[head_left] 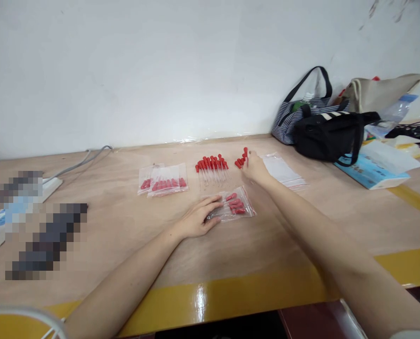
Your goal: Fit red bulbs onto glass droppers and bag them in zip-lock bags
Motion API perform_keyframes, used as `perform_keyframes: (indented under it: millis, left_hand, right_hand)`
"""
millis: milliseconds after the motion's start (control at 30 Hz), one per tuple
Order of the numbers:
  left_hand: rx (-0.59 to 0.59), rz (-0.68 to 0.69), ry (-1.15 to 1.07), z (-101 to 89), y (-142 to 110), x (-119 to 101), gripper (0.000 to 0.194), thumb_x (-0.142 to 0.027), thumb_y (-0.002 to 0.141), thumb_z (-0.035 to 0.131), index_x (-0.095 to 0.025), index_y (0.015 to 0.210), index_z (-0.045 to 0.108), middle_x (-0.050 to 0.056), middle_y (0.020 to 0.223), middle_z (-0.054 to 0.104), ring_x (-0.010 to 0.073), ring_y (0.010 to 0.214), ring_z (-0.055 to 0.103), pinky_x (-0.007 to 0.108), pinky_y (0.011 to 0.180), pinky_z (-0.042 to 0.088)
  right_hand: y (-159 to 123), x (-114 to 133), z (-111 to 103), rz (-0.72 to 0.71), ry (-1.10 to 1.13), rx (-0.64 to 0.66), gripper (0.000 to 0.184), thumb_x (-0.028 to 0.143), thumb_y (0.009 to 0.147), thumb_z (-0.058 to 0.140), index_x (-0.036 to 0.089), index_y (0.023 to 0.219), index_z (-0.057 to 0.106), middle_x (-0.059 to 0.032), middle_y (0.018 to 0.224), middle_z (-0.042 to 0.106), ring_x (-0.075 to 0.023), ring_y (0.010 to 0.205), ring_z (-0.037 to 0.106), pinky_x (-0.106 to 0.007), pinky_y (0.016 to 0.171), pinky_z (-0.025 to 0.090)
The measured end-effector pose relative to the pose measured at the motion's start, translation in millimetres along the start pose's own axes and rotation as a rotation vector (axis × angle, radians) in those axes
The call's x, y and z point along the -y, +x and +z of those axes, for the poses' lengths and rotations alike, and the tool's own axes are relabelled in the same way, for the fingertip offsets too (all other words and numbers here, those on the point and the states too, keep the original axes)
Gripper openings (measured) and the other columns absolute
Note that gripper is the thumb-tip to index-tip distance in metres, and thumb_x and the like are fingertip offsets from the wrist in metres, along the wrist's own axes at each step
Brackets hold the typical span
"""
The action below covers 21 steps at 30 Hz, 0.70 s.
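My left hand [198,219] lies flat with fingers stretched out on a clear zip bag [236,205] that holds several red-capped droppers. My right hand [254,168] reaches further back and is closed around a few red-capped droppers [241,159]. A row of loose red-capped droppers [212,167] lies on the wooden table [125,235] just left of that hand. Filled bags of droppers [163,181] are stacked further left. A pile of empty clear bags [283,170] lies right of my right hand.
A striped tote [294,117] and a black bag [331,134] stand against the white wall at the back right, with a blue booklet [368,172] and papers beside them. Grey cables [86,160] and a white box lie at the back left. A yellow stripe [231,294] runs along the table's near edge.
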<state>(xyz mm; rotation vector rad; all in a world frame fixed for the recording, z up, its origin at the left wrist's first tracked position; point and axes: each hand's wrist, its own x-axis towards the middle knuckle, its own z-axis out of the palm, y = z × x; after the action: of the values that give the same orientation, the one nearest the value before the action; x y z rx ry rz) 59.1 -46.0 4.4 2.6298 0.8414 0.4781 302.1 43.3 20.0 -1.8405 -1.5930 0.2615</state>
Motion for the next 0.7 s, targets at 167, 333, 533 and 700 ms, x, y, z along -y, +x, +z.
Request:
perform_keyframes:
  millis: [167,333,533,700]
  left_hand:
    - [-0.001,0.019,0.007,-0.4,0.0,-0.4,0.042,-0.033,0.086,0.045,-0.020,0.126,0.044,0.009,0.137,0.038,0.0214,0.124,0.038,0.041,0.102,0.035]
    - [-0.014,0.040,-0.005,-0.8,0.1,1.1,0.042,-0.032,0.086,0.045,-0.022,0.126,0.043,0.008,0.137,0.039,0.0208,0.124,0.039,0.041,0.101,0.036]
    - [-0.010,0.023,-0.006,-1.5,0.3,0.0,0.041,-0.032,0.086,0.046,-0.022,0.125,0.045,0.008,0.136,0.040,0.0205,0.124,0.039,0.040,0.101,0.035]
    - [-0.022,0.025,-0.017,-1.2,0.2,0.2,0.041,-0.032,0.085,0.047,-0.022,0.125,0.045,0.008,0.135,0.041,0.0208,0.123,0.040,0.040,0.101,0.035]
  right_hand:
    - [-46.5,-22.4,-11.0,0.088,0.550,-0.004,0.078,0.022,0.073,0.046,0.016,0.136,0.000,0.0019,0.071,0.051,-0.0145,0.050,0.056,-0.032,0.052,0.051]
    - [-77.6,-37.3,-6.6,0.117,0.768,-0.069,0.076,0.026,0.070,0.048,0.026,0.130,0.003,0.0025,0.084,0.045,-0.0096,0.049,0.057,-0.026,0.049,0.052]
    - [-77.1,-35.7,-4.2,0.092,0.763,-0.165,0.062,0.027,0.073,0.048,0.026,0.122,0.010,0.0037,0.081,0.045,-0.0083,0.051,0.056,-0.024,0.054,0.053]
    - [-84.5,-28.1,1.9,0.065,0.856,-0.070,0.056,0.032,0.072,0.053,0.023,0.114,0.016,0.0059,0.072,0.048,-0.0117,0.055,0.059,-0.028,0.059,0.054]
